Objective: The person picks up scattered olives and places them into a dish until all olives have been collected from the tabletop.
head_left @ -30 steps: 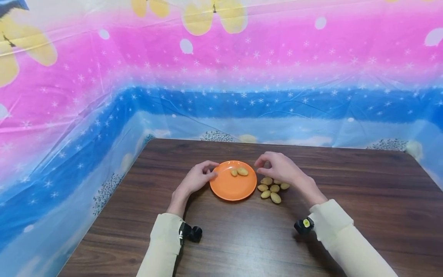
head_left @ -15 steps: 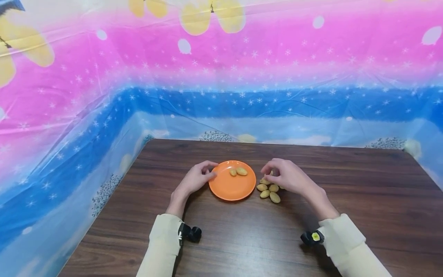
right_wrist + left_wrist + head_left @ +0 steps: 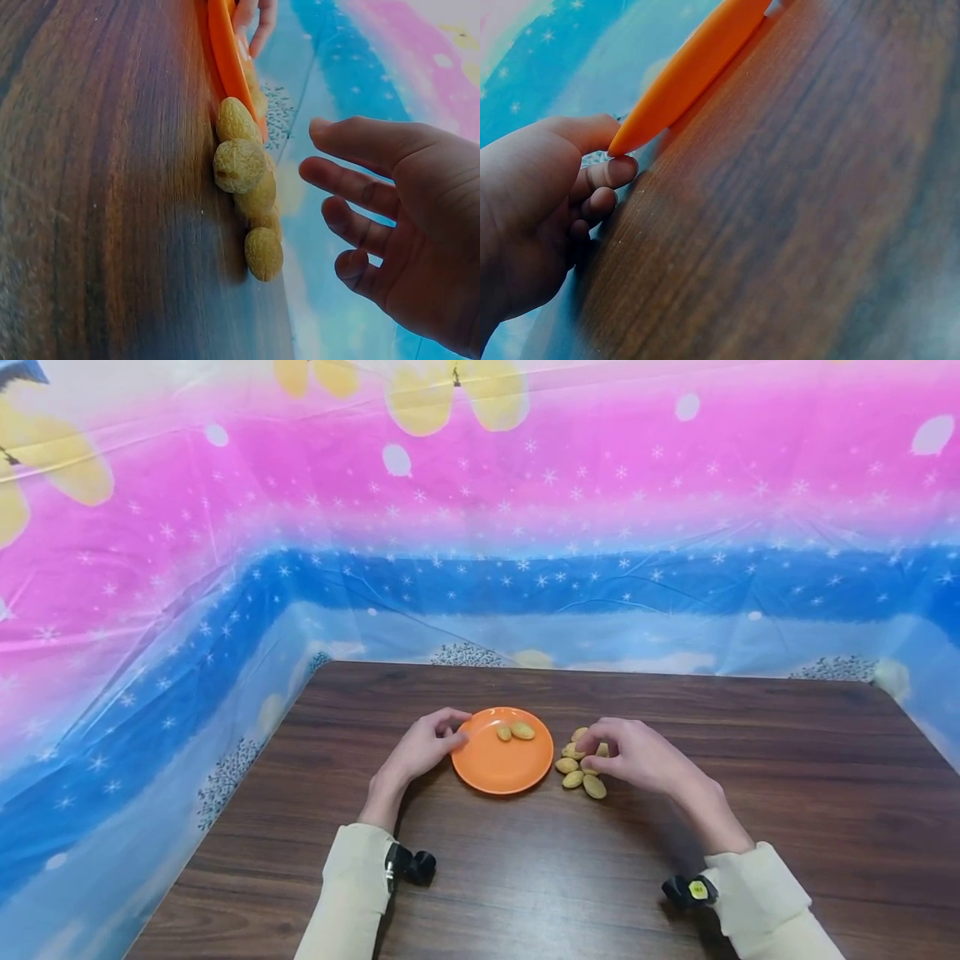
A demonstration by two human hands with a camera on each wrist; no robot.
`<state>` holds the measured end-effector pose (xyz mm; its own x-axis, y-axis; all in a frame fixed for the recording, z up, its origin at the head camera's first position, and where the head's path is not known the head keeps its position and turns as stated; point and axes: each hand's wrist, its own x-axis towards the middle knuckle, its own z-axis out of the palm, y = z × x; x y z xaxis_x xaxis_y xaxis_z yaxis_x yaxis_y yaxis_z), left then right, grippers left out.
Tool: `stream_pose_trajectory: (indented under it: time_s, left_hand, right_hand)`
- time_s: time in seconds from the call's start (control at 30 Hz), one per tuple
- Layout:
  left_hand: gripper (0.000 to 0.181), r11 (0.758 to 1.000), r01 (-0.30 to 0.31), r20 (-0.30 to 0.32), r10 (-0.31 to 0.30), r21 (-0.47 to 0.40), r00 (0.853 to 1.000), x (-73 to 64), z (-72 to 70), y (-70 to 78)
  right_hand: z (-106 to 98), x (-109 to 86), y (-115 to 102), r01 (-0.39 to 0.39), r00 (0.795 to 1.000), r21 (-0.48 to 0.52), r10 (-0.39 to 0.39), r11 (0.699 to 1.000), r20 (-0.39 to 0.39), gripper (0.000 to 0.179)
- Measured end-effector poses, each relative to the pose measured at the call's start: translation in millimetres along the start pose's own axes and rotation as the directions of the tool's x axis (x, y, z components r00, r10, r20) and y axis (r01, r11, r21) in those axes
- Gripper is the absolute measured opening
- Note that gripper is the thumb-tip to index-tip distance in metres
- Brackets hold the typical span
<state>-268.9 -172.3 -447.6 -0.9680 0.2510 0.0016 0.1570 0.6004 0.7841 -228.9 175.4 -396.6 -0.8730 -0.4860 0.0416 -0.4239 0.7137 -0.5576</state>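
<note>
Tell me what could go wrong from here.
The loose pieces lie bunched together, so the right hand above them may knock neighbours aside when picking one.
They look rounded, so one could slip or roll away.
The left hand pinches the orange plate by its rim; a tug might tilt it and set the two pieces on it rolling.

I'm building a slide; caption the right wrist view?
Right hand hovering beside wrinkled tan pieces, with an orange plate and the left hand beyond.
</note>
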Motion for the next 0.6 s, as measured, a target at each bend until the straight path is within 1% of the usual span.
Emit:
stream_pose_trajectory:
  time_s: [0.1, 0.3, 0.43, 0.6]
  left_hand:
    - [0.033, 1.0, 0.001, 0.001, -0.001, 0.002, 1.0, -0.1, -0.4, -0.1]
    - [0.033, 1.0, 0.006, -0.001, -0.006, 0.002, 1.0, -0.3, -0.2, -1.5]
    - [0.033, 1.0, 0.004, -0.001, -0.004, -0.001, 1.0, -0.3, -0.2, -1.0]
    - [0.033, 1.0, 0.002, 0.002, -0.002, 0.002, 1.0, 0.5, 0.3, -0.1]
  right_hand:
    - [0.0, -1.8, 0.6, 0.004, 1.0, 0.007, -0.004, 1.0, 0.012, 0.012]
    - [-0.3, -4.4, 1.2, -0.008, 0.999, 0.01, 0.008, 1.0, 0.039, 0.017]
    - [0.0, -5.6, 3.0, -0.014, 0.998, 0.008, 0.013, 1.0, 0.063, 0.015]
    - [0.7, -7.5, 6.7, 0.0, 0.995, -0.002, 0.0, 1.0, 0.096, 0.014]
